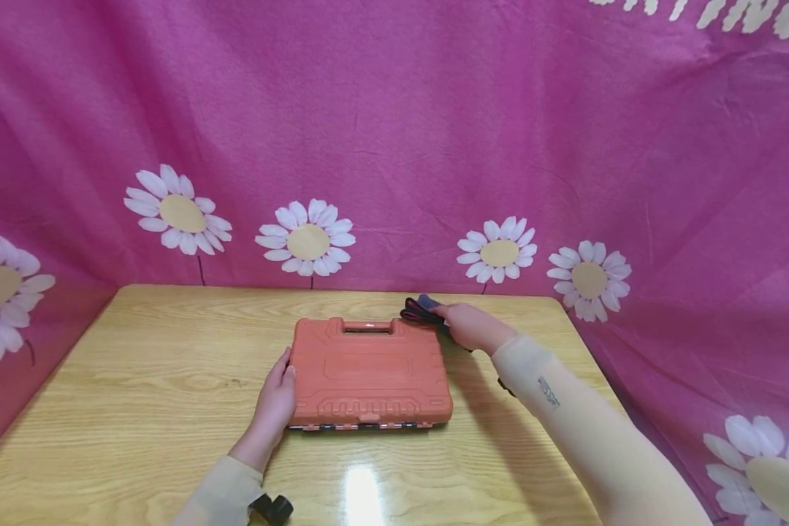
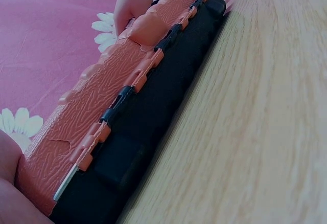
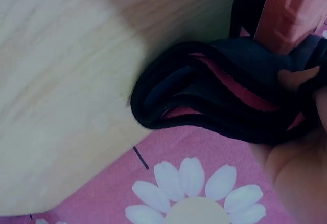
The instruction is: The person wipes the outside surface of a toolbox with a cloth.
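Observation:
An orange tool case (image 1: 371,371) with a black lower half (image 2: 138,137) lies flat on the wooden table, its handle side toward the back wall. My left hand (image 1: 277,398) rests against the case's left side, its fingers extended along the edge. At the case's far right corner, my right hand (image 1: 473,326) grips a folded dark blue cloth (image 3: 245,60) with thick black edging. Pinkish-red shows between its folds. Part of the bundle overlaps the corner of the lid in the head view. My right palm and several fingers are partly hidden behind the cloth in the right wrist view.
The wooden table (image 1: 171,380) ends at a pink curtain (image 1: 394,131) printed with white daisies, which hangs behind it and at both sides. A black wrist strap mount (image 1: 276,509) sits on my left wrist. A bright light reflection lies near the front.

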`<control>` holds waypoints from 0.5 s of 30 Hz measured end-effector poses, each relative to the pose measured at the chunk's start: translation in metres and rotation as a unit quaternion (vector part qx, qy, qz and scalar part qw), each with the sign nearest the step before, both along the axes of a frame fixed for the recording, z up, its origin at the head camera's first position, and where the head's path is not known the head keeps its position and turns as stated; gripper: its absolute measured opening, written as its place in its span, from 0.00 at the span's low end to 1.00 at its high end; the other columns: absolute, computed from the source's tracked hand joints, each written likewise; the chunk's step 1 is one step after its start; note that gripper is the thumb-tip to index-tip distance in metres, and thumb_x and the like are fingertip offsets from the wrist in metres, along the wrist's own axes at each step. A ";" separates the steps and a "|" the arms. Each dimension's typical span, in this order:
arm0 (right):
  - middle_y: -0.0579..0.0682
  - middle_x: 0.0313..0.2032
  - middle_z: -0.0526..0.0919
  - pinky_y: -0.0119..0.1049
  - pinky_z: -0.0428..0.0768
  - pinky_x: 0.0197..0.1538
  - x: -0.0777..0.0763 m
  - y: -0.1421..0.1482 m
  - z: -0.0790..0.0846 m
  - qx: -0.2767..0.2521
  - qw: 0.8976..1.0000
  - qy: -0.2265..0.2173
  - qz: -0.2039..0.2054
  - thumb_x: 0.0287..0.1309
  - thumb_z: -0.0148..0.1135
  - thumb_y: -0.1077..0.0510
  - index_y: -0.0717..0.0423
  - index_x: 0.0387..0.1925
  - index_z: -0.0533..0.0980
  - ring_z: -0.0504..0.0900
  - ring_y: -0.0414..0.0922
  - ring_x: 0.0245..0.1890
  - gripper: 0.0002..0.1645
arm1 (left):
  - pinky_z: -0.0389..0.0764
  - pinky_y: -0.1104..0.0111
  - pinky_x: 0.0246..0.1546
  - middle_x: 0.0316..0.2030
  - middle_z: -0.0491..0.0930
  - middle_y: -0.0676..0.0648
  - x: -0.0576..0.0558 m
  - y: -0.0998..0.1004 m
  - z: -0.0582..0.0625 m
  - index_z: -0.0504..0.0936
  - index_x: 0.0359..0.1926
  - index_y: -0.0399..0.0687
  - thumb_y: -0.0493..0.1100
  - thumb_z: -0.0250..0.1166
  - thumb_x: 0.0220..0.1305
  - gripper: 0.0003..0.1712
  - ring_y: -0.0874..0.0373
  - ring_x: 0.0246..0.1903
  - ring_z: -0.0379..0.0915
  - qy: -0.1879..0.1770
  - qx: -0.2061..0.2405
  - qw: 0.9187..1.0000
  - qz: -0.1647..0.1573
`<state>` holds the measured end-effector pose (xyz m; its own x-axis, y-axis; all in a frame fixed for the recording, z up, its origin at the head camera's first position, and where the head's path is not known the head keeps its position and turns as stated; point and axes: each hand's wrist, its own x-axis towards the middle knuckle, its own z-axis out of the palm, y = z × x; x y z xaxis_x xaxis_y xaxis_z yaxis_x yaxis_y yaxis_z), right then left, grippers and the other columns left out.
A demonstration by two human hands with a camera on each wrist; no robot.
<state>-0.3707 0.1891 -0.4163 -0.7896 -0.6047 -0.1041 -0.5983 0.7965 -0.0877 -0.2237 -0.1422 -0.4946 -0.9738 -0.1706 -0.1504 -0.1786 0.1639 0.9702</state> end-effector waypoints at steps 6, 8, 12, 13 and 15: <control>0.66 0.46 0.87 0.53 0.84 0.57 0.008 0.001 -0.012 -0.028 0.999 0.034 -0.016 0.67 0.54 0.70 0.69 0.59 0.76 0.87 0.60 0.49 0.20 | 0.43 0.43 0.80 0.80 0.46 0.32 0.001 0.000 0.000 0.47 0.82 0.38 0.40 0.37 0.83 0.32 0.35 0.80 0.37 0.003 0.002 1.000 -0.001; 0.67 0.44 0.87 0.54 0.85 0.55 0.010 0.001 -0.015 -0.037 0.998 0.040 -0.027 0.66 0.54 0.69 0.71 0.58 0.76 0.87 0.61 0.47 0.20 | 0.43 0.43 0.80 0.81 0.46 0.32 0.001 0.000 0.000 0.46 0.82 0.38 0.41 0.37 0.83 0.32 0.35 0.80 0.37 0.002 0.002 1.000 -0.003; 0.69 0.42 0.87 0.54 0.85 0.53 0.014 0.002 -0.020 -0.056 0.997 0.036 -0.050 0.66 0.55 0.68 0.73 0.58 0.75 0.87 0.62 0.46 0.21 | 0.43 0.42 0.80 0.81 0.45 0.32 0.000 0.000 0.001 0.45 0.82 0.39 0.41 0.36 0.83 0.32 0.35 0.81 0.36 0.000 0.003 1.000 -0.006; 0.69 0.42 0.87 0.54 0.85 0.53 0.015 0.002 -0.021 -0.059 0.996 0.033 -0.056 0.66 0.55 0.68 0.74 0.59 0.74 0.87 0.62 0.46 0.21 | 0.43 0.43 0.80 0.81 0.45 0.32 0.000 -0.001 0.000 0.45 0.82 0.39 0.41 0.36 0.84 0.32 0.35 0.81 0.35 -0.001 0.004 1.000 -0.006; 0.71 0.44 0.86 0.55 0.85 0.54 0.018 0.002 -0.022 -0.069 0.995 0.028 -0.067 0.67 0.55 0.67 0.75 0.60 0.74 0.87 0.63 0.47 0.22 | 0.43 0.43 0.80 0.81 0.44 0.33 0.000 -0.001 0.000 0.45 0.82 0.39 0.41 0.36 0.84 0.32 0.36 0.81 0.35 -0.003 0.007 1.000 -0.007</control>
<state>-0.3528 0.1915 -0.4387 -0.8663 -0.4992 0.0201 -0.4949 0.8519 -0.1714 -0.2241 -0.1429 -0.4948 -0.9751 -0.1558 -0.1576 -0.1815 0.1534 0.9714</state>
